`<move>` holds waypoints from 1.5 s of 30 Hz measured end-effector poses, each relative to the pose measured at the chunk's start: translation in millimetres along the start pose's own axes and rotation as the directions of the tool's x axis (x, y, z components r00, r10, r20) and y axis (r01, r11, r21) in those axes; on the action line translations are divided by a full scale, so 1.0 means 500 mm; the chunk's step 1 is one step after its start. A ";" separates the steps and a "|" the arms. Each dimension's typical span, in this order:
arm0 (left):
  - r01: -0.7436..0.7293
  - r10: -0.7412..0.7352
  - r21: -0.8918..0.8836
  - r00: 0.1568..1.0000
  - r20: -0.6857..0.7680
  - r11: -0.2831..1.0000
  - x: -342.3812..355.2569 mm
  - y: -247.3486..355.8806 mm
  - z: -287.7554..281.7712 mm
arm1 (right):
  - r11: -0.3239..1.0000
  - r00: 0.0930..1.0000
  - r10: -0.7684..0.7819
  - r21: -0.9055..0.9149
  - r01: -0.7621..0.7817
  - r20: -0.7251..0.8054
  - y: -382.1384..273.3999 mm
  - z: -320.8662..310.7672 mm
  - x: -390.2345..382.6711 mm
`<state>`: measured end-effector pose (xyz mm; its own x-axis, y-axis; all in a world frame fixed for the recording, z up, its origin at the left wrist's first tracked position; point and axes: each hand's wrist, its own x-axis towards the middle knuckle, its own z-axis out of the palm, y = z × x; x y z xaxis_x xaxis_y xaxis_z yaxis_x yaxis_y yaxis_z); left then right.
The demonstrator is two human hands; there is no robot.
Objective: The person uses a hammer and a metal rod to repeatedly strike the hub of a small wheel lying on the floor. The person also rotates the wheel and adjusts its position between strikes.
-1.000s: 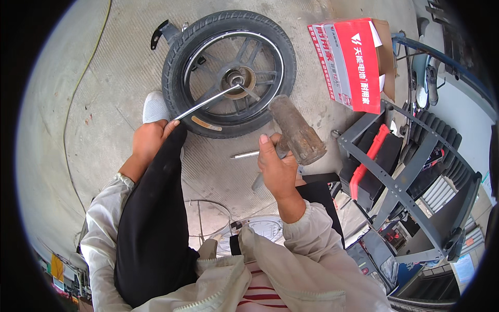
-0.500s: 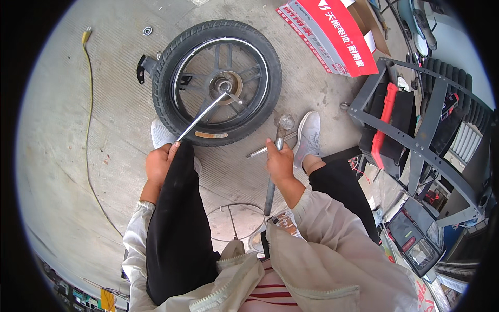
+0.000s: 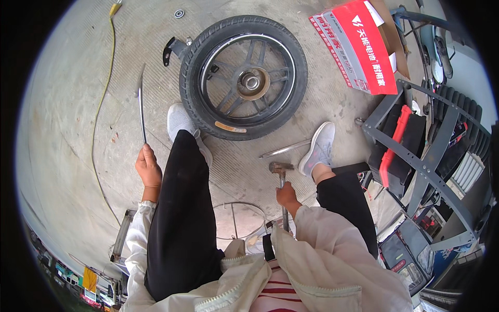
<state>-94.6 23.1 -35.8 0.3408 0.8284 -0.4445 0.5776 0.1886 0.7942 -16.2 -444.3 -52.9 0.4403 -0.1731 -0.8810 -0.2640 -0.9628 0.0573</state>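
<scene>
My left hand (image 3: 148, 167) is closed around the near end of a long, thin metal rod (image 3: 142, 114). Its far end, blurred by motion, carries a short crosspiece and points away over the floor left of the wheel. In my right hand (image 3: 287, 196) is a hammer (image 3: 280, 168), gripped by the handle with the head up, in front of my right shoe. Beyond my feet a wheel with a black tyre (image 3: 193, 99) lies flat, its open round hub (image 3: 252, 81) facing up. Neither hand touches the wheel.
A second metal bar (image 3: 285, 149) lies beside my right shoe. A ring-shaped bearing (image 3: 179, 13) and a yellow cord (image 3: 106, 88) are on the floor at left. To the right stand a red and grey carton (image 3: 358, 47) and a grey metal frame (image 3: 435, 140).
The rod's far end has come out of the wheel hub and swung left, away from the wheel. My right hand has drawn the hammer nearer to me. The view has shifted slightly.
</scene>
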 end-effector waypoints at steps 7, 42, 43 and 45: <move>0.262 -0.193 0.256 0.945 -0.265 0.930 0.018 -0.183 -0.098 | 0.727 0.679 -0.687 -0.243 0.642 -0.261 -0.290 -0.147 -0.020; 0.280 -0.411 0.690 0.911 0.027 0.667 -0.014 -0.208 -0.067 | 0.209 0.434 -0.852 -0.569 0.796 0.294 -0.414 -0.401 0.017; 0.270 -0.404 0.695 0.914 0.033 0.667 -0.014 -0.205 -0.068 | 0.198 0.436 -0.854 -0.597 0.777 0.284 -0.391 -0.382 0.046; 0.272 -0.427 0.682 0.902 0.066 0.679 -0.010 -0.210 -0.082 | 0.237 0.460 -0.852 -0.599 0.765 0.250 -0.375 -0.355 0.067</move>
<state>-187.5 20.7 -100.1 0.1097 0.6314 -0.7677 0.9906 -0.0064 0.1364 200.4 -306.2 -9.9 0.2126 0.7928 -0.5712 0.7881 -0.4847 -0.3795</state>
